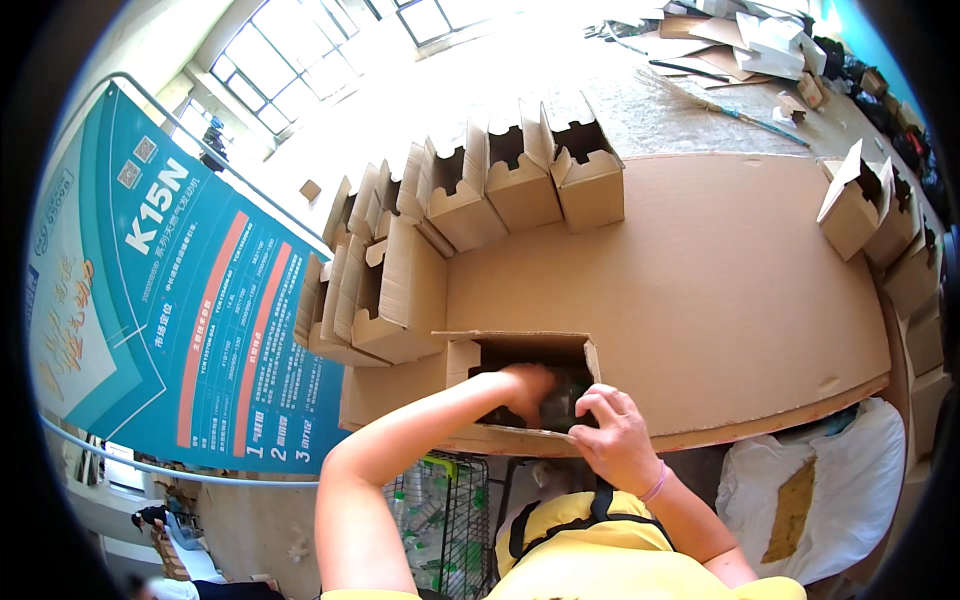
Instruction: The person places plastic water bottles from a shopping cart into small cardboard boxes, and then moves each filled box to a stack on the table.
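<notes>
An open-topped cardboard box [465, 362] stands at the near edge of the cardboard-covered table, right in front of me. My left hand [530, 388] reaches down into it, its fingers hidden in the shadow. Beside that hand, inside the box, is a clear bottle-like shape [560, 408], too dark to make out fully. My right hand [617, 440], with a pink band at the wrist, is curled over the box's near right corner, thumb and fingers closed on the cardboard edge.
Several open cardboard boxes [525, 195] line the table's far left side, and more [855, 215] stand at the right. Below the near edge is a wire basket [465, 525] of green-capped plastic bottles. A white sack [740, 480] lies right; a blue banner [200, 300] stands left.
</notes>
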Tool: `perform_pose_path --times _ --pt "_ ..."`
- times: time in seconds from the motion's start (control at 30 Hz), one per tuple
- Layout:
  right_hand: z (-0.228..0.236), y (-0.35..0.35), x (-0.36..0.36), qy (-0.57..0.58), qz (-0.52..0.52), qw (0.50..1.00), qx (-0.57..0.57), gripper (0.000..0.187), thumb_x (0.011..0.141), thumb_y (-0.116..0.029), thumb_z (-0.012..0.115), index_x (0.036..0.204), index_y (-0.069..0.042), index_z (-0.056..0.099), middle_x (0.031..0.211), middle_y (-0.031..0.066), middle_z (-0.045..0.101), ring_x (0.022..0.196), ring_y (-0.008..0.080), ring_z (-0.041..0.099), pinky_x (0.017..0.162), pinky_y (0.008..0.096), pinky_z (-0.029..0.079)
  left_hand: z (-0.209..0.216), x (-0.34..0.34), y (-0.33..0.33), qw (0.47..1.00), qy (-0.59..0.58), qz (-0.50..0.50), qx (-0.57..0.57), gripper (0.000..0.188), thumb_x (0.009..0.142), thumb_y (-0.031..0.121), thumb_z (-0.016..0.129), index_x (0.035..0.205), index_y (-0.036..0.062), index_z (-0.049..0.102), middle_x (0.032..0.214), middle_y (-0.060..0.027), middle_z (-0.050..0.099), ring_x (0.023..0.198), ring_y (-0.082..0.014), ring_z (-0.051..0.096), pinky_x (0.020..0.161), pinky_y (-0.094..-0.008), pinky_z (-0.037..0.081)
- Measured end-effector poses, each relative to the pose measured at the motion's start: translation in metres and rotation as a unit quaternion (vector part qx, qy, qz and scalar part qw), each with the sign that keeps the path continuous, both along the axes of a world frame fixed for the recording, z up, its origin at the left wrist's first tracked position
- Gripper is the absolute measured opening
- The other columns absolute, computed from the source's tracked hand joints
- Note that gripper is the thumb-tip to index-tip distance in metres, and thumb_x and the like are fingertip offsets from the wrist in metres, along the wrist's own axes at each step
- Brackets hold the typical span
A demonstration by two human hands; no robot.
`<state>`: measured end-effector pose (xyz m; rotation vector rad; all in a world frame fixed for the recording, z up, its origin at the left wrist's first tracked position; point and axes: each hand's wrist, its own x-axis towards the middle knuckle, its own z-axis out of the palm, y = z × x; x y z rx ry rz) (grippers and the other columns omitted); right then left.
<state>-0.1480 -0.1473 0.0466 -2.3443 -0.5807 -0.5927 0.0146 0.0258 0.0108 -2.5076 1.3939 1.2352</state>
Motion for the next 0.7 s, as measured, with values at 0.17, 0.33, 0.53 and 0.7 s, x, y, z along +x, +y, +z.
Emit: perform_pose_path --times 0.17,0.33,0.53,0.7 --pt "-0.004 -0.004 -0.002 0.011 0.031 0.999 -0.011 0.010 0.068 -0.011 0.075 0.072 -0.012 0.066 0.103 0.0070 0.055 0.112 0.0282 0.053 0.093 0.0437 0.046 -0.041 -0.008 -0.027 0.989 0.010 -0.135 0.054 0.046 0.056 0.028 0.084 0.098 0.0151 0.070 0.103 -0.0109 0.070 0.099 -0.0318 0.065 0.088 -0.0390 0.051" --pt "-0.002 -0.005 -0.002 0.013 0.045 0.999 -0.008 0.008 0.067 -0.011 0.072 0.070 -0.010 0.065 0.104 0.0075 0.055 0.114 0.0290 0.053 0.094 0.0444 0.046 -0.079 -0.024 -0.010 0.998 -0.013 -0.061 -0.022 0.027 0.077 0.023 0.069 0.103 0.0138 0.070 0.112 -0.0143 0.069 0.104 -0.0316 0.064 0.091 -0.0387 0.049" --pt "0.002 -0.005 0.000 0.017 0.053 0.998 -0.013 0.008 0.067 -0.012 0.072 0.072 -0.009 0.066 0.108 0.0080 0.056 0.116 0.0290 0.053 0.095 0.0439 0.047 -0.066 -0.019 -0.012 1.000 -0.002 -0.020 0.001 0.022 0.085 0.014 0.062 0.105 0.0078 0.069 0.109 -0.0180 0.069 0.098 -0.0342 0.066 0.086 -0.0407 0.051" --pt "-0.003 0.000 -0.003 0.060 0.022 0.996 0.067 0.052 0.076 -0.011 0.077 0.125 -0.012 0.061 0.135 0.0174 0.051 0.128 0.0370 0.049 0.105 0.0442 0.044 0.054 -0.022 0.006 0.987 0.000 0.040 -0.158 0.025 0.086 0.015 0.065 0.104 -0.0017 0.069 0.098 -0.0202 0.071 0.094 -0.0379 0.067 0.082 -0.0438 0.054"
